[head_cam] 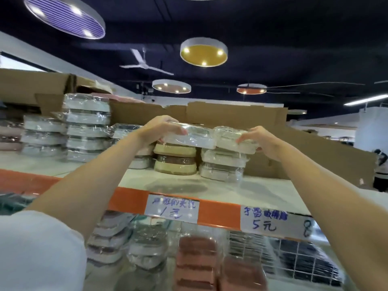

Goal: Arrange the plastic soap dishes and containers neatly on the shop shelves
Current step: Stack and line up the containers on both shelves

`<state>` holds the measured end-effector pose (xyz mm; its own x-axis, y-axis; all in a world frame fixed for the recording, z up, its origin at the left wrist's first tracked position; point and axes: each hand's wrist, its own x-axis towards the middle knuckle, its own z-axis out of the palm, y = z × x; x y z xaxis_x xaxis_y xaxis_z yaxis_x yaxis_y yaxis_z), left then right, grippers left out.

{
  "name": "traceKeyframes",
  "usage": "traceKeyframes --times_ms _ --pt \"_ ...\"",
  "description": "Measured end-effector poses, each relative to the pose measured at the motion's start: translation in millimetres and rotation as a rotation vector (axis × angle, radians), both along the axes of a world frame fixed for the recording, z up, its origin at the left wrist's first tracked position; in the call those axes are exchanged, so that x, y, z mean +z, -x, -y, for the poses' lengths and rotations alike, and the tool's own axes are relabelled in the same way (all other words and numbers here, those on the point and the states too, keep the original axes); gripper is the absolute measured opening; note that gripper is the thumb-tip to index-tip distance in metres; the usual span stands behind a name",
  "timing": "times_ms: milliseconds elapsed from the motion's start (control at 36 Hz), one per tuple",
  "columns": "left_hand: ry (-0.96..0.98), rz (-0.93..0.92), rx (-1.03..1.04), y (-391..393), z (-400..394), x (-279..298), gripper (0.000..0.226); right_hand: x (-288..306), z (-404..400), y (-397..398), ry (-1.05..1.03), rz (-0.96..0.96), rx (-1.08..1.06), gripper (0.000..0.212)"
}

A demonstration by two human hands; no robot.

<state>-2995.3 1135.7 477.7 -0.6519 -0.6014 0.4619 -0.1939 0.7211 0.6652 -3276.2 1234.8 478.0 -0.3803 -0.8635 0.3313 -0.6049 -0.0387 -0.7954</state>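
The left hand (161, 128) is curled over the near left end of a wrapped soap dish (189, 136), with the fingers laid across its top and the thumb tucked beneath its edge. The right hand (259, 140) is closed on a second wrapped dish (228, 137), pinched at its right end between fingers above and thumb below. The two dishes are held side by side, touching, at the height of the upper shelf (262, 186). The left one is carried just over a beige stack (175, 159), and the right one just over a pale wrapped stack (222, 166); whether either is resting on its stack cannot be told. Taller grey stacks (87, 127) are ranged further left on the same shelf, and cardboard boxes (231, 112) are set behind. Two handwritten price labels (172, 207) are fixed to the orange shelf edge (218, 213). More wrapped dishes, some pink (197, 263), are seen on the shelf below.
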Motion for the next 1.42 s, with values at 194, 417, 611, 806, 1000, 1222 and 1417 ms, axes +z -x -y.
traceKeyframes --times_ms 194,417,611,806,1000,1222,1417 --pt "0.001 0.011 0.038 2 4 11 0.049 4 31 10 0.018 -0.061 0.017 0.03" --pt "0.017 0.018 0.063 16 19 6 0.06 -3 38 19 -0.051 -0.106 0.012 0.04" --pt "0.029 -0.003 0.042 24 19 15 0.055 5 22 3 -0.093 -0.267 -0.004 0.05" --pt "0.047 0.011 -0.011 29 14 23 0.059 20 -1 -7 -0.011 -0.316 0.007 0.082" --pt "0.063 -0.039 -0.085 31 2 32 0.041 27 -7 -38 -0.06 -0.383 0.167 0.096" --pt "0.064 -0.081 -0.107 34 6 35 0.005 34 5 -52 -0.041 -0.394 0.21 0.079" --pt "0.136 0.015 -0.014 40 15 36 0.082 45 8 -38 0.076 -0.287 0.158 0.111"
